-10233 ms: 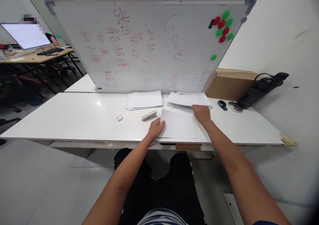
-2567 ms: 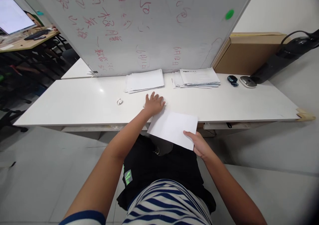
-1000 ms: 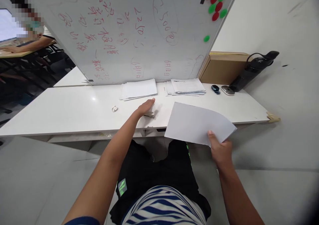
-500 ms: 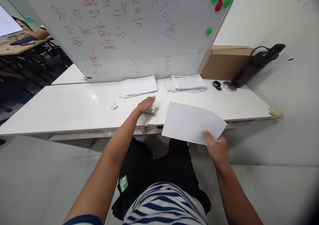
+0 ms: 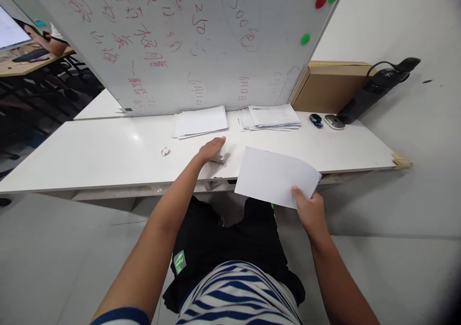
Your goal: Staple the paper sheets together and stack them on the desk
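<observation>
Over a stapler [image 5: 218, 160] on the white table lies my left hand [image 5: 212, 149], palm down and closed round it. Only the stapler's metal end shows; the rest is under the hand. My right hand [image 5: 309, 210] pinches some white paper sheets [image 5: 275, 176] by their right end, thumb on top. The sheets stretch over the table's front edge, their left end apart from the stapler. Behind the hands lie a left paper stack [image 5: 203, 122] and a right paper stack [image 5: 275, 117], the latter with some print on its top sheet.
A whiteboard [image 5: 209, 70] with red writing stands along the table's [image 5: 90, 157] back. Further right are a cardboard box [image 5: 327, 87], a black bottle [image 5: 374, 92], a mouse [image 5: 334, 121] and a small dark gadget [image 5: 316, 120]. A white ring-shaped item [image 5: 165, 151] lies at left.
The right hand has shifted slightly left with the sheets, whose right end is bent a little differently. My left hand stays on the stapler. The camera view has moved slightly.
</observation>
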Demonstrator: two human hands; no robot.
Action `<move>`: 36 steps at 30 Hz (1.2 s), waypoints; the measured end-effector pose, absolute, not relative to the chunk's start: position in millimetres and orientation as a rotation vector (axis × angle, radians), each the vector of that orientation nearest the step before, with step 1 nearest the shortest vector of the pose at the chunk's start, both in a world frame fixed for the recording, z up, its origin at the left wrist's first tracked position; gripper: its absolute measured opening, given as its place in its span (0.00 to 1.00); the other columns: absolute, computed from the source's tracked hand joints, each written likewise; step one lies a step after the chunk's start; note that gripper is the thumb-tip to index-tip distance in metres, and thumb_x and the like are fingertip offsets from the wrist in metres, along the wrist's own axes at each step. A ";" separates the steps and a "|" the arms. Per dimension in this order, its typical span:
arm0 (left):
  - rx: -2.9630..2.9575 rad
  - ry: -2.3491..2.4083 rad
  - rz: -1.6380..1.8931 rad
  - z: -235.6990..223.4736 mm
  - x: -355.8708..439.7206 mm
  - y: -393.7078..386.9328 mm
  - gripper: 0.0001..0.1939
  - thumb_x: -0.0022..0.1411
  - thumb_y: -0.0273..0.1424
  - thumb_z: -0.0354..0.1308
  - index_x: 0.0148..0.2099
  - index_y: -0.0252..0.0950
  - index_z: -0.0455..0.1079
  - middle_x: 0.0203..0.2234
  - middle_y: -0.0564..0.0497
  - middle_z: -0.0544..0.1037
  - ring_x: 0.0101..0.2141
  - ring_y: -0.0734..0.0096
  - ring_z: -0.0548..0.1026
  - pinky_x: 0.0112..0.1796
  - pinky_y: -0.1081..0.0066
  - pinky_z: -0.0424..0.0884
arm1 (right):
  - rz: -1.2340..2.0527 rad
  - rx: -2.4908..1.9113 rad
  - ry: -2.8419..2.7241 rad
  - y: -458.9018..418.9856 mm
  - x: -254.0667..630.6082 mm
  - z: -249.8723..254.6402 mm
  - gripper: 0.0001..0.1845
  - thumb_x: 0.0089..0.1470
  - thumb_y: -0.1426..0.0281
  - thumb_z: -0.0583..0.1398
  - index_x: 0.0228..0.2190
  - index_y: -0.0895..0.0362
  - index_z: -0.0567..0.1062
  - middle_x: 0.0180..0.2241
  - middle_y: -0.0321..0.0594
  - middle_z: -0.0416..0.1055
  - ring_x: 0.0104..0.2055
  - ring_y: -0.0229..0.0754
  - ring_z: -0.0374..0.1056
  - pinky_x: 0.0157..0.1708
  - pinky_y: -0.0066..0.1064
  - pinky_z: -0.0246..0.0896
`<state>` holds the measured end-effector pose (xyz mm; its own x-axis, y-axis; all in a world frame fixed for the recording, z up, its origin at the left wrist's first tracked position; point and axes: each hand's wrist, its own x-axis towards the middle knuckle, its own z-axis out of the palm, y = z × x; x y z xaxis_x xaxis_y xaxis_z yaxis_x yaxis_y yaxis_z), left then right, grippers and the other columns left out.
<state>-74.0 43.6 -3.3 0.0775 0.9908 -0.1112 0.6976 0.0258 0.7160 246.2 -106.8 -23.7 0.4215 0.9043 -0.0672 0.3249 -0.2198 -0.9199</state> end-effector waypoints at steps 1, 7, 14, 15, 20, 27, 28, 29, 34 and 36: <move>1.714 1.686 0.569 -1.8 -73.6 43.2 0.36 0.61 0.58 0.34 0.58 0.41 0.63 0.58 0.44 0.66 0.57 0.49 0.63 0.56 0.51 0.56 | 0.796 -1.759 -1.066 -106.8 246.0 -23.5 0.23 0.46 0.57 0.61 0.38 0.63 0.76 0.39 0.50 0.77 0.41 0.54 0.72 0.39 0.39 0.65; 1.692 1.688 0.535 1.0 -73.0 43.0 0.37 0.60 0.60 0.33 0.59 0.42 0.62 0.58 0.45 0.66 0.58 0.48 0.61 0.57 0.50 0.54 | 0.778 -1.751 -1.087 -107.3 244.5 -22.3 0.23 0.46 0.58 0.61 0.37 0.63 0.76 0.38 0.50 0.77 0.41 0.53 0.72 0.39 0.39 0.65; 1.696 1.686 0.539 -2.2 -73.9 44.5 0.36 0.60 0.59 0.34 0.58 0.42 0.62 0.59 0.45 0.65 0.58 0.48 0.61 0.57 0.50 0.54 | 0.770 -1.756 -1.086 -106.5 243.1 -25.3 0.23 0.45 0.57 0.61 0.37 0.63 0.76 0.37 0.51 0.77 0.40 0.53 0.72 0.39 0.40 0.65; 1.692 1.688 0.546 -2.1 -73.8 44.3 0.36 0.60 0.59 0.34 0.58 0.42 0.62 0.58 0.45 0.65 0.58 0.48 0.61 0.57 0.51 0.54 | 0.773 -1.759 -1.084 -106.5 242.9 -25.3 0.23 0.45 0.57 0.61 0.37 0.63 0.76 0.37 0.50 0.77 0.40 0.53 0.72 0.39 0.39 0.65; 1.677 1.689 0.589 0.5 -72.9 41.8 0.35 0.60 0.59 0.37 0.57 0.43 0.64 0.57 0.44 0.67 0.57 0.46 0.62 0.56 0.50 0.55 | 0.782 -1.773 -1.073 -105.8 242.7 -25.5 0.23 0.45 0.57 0.61 0.37 0.62 0.76 0.37 0.49 0.77 0.40 0.52 0.72 0.39 0.39 0.66; 1.579 1.684 0.733 -2.9 -69.3 41.3 0.37 0.61 0.58 0.35 0.55 0.38 0.66 0.55 0.43 0.69 0.56 0.50 0.64 0.55 0.54 0.57 | 0.862 -1.832 -1.122 -104.2 243.1 -45.2 0.22 0.44 0.58 0.61 0.37 0.61 0.76 0.35 0.47 0.77 0.36 0.51 0.73 0.34 0.37 0.67; 1.550 1.634 0.817 -3.5 -70.9 41.0 0.36 0.63 0.57 0.34 0.54 0.37 0.66 0.54 0.43 0.71 0.55 0.53 0.66 0.54 0.57 0.59 | 0.852 -1.836 -1.117 -105.0 243.9 -49.7 0.22 0.44 0.58 0.61 0.38 0.61 0.76 0.35 0.47 0.77 0.36 0.51 0.73 0.34 0.37 0.68; 1.522 1.579 0.916 -3.9 -73.9 40.0 0.35 0.64 0.55 0.33 0.54 0.36 0.66 0.53 0.43 0.72 0.53 0.56 0.68 0.53 0.59 0.61 | 0.841 -1.833 -1.106 -105.9 245.1 -53.8 0.23 0.44 0.58 0.62 0.39 0.61 0.75 0.35 0.46 0.77 0.36 0.50 0.73 0.34 0.37 0.68; 1.542 1.746 1.244 -5.6 -109.8 14.9 0.33 0.68 0.48 0.26 0.53 0.36 0.65 0.49 0.44 0.74 0.50 0.62 0.70 0.51 0.63 0.64 | 0.847 -1.805 -1.062 -101.3 248.2 -60.4 0.25 0.42 0.58 0.64 0.40 0.60 0.75 0.36 0.46 0.77 0.36 0.50 0.73 0.36 0.38 0.68; 1.717 1.857 1.068 -8.7 -127.3 -1.1 0.30 0.68 0.49 0.31 0.52 0.38 0.67 0.50 0.45 0.73 0.53 0.59 0.67 0.53 0.61 0.61 | 0.861 -1.778 -1.016 -90.5 242.7 -55.5 0.26 0.41 0.58 0.65 0.40 0.61 0.75 0.36 0.46 0.76 0.36 0.50 0.73 0.37 0.40 0.68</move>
<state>-127.3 -1.1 -8.7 -0.1708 0.9634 0.2065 0.6630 -0.0426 0.7474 242.7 -90.5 -55.5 0.4231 0.8961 -0.1342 0.2797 -0.2701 -0.9213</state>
